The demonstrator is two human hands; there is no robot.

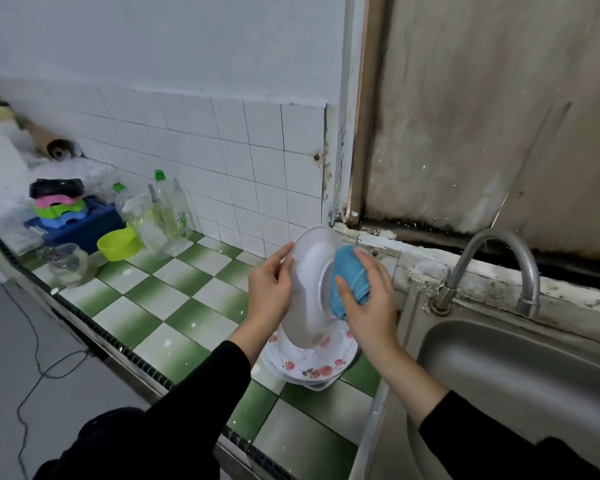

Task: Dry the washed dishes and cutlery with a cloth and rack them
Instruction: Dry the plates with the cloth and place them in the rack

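Head view. White bowl point(309, 271): smooth, glossy, round, tilted on edge above the counter with its ringed base facing right. Left hand point(269, 289): fingers and thumb curled round the bowl's rim. Right hand point(364, 303): fingers closed on a bunched blue cloth point(349, 282), soft and napped, pressed to the bowl's base. Beneath: stack of floral plates point(309, 362) on the green-and-white checked tile counter point(174, 299). Right: brushed steel sink point(516, 375) with curved tap point(492, 265).
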